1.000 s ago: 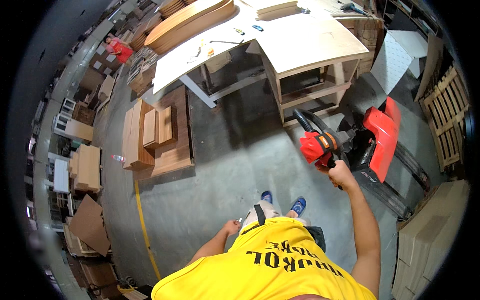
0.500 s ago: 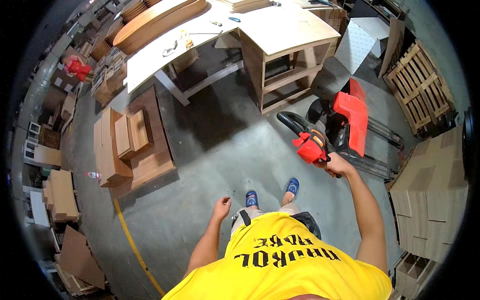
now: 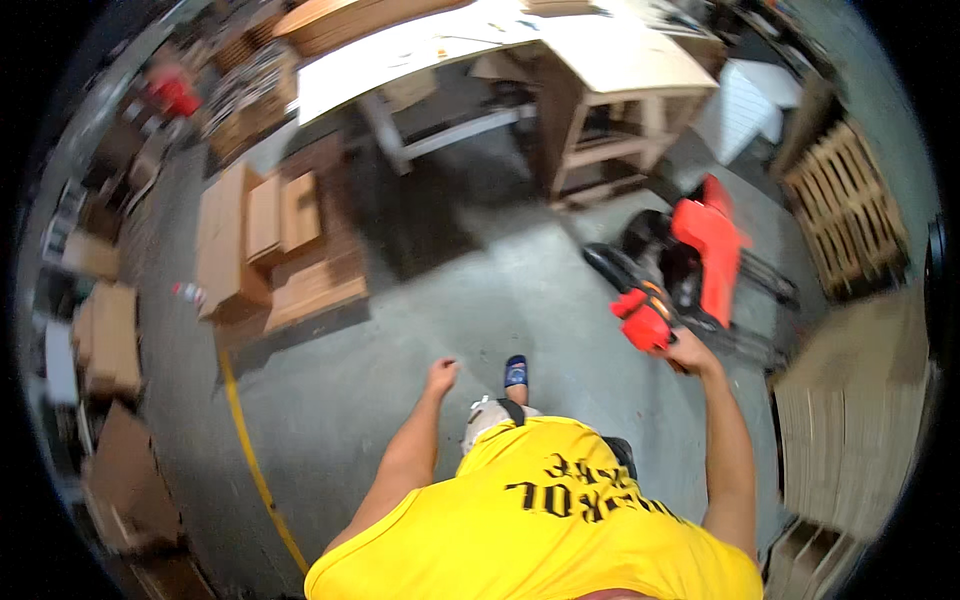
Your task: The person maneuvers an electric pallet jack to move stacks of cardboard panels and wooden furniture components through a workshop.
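My right hand [image 3: 690, 352] is closed around the control handle [image 3: 645, 318] of a red and black pallet truck [image 3: 708, 260], at the right. The handle is a black loop with a red housing, tilted toward me. The truck's dark forks point away to the right. My left hand [image 3: 441, 376] hangs over the grey floor at my left side, its fingers curled in, and no object shows in it. Just right of that hand, one blue slipper [image 3: 516, 371] is visible on my foot; my other foot is hidden.
Wooden boards [image 3: 228, 245] are stacked on a brown panel at the left, near a yellow floor line [image 3: 247, 430]. Ahead stand a pale worktable [image 3: 400, 62] and a wooden bench [image 3: 635, 62]. A pallet [image 3: 845, 200] and a cardboard stack [image 3: 850, 430] line the right. A person in red [image 3: 175, 92] is far left.
My left foot has come forward and the right one has dropped out of sight. The view has shifted and blurred. My right hand stays on the handle.
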Motion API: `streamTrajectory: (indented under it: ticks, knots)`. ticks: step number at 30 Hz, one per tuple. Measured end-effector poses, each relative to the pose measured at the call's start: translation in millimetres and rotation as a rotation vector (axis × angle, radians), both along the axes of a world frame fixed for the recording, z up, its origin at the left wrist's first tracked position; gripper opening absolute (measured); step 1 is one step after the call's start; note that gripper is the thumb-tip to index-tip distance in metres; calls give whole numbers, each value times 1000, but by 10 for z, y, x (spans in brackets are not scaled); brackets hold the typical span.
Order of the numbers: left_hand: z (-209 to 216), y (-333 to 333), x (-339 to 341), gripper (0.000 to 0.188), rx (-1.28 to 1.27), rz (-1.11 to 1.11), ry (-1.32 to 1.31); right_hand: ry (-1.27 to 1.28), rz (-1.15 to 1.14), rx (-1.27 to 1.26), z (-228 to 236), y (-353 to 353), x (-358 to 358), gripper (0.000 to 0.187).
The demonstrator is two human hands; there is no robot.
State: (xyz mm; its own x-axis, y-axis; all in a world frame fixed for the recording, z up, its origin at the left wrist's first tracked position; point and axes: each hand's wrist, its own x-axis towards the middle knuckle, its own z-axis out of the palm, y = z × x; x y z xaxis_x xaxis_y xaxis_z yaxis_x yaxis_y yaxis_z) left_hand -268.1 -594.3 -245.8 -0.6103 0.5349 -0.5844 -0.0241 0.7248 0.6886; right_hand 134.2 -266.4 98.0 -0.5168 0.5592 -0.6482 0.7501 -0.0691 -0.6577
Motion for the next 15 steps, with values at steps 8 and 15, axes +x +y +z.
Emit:
streamTrajectory:
  ticks: [8,15]
  knots:
    - [210,-1330,468,19,-141,104,-303,19,54,96,9,44,-18,44]
    - [823,-2123,962,19,-282,-192,-141,107,-28,-74,-58,-141,-157,57]
